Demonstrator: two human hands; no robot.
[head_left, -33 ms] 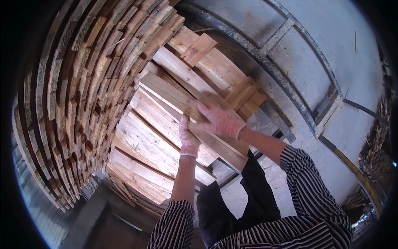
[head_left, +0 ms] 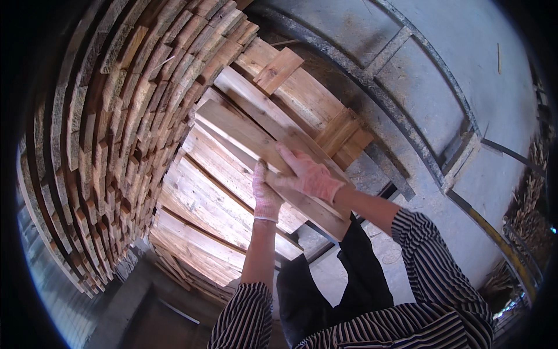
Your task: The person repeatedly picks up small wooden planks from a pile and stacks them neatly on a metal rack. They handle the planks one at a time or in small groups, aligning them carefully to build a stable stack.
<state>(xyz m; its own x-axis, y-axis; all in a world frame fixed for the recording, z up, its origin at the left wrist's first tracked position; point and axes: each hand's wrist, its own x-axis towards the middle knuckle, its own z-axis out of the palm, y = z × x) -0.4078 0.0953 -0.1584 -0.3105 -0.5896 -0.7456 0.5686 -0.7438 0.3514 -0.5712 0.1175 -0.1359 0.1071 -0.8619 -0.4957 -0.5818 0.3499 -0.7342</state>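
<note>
A long pale wooden board (head_left: 235, 129) lies slantwise in front of me over a layer of other planks. My left hand (head_left: 267, 198), in a pinkish work glove, is closed on its near-left edge. The left thumb is on top and the other fingers are mostly hidden. My right hand (head_left: 314, 177), gloved alike, rests across the board's upper face with thumb and forefinger spread apart. Its remaining fingers are partly hidden. Another plank (head_left: 256, 99) lies close along the far side, and wide pale planks (head_left: 200, 186) spread out to the left, with dark gaps between them.
A tall stack of rough boards (head_left: 125, 122) curves up on the left. Short wooden blocks (head_left: 279, 71) lie across a plank at the far side. A metal frame (head_left: 395, 110) lies on the grey floor (head_left: 482, 81) to the right. My dark-trousered legs stand close to the board's near end.
My right hand, smeared by motion before, now shows sharply on the board, having shifted slightly. The left hand keeps its grip with only a slight shift.
</note>
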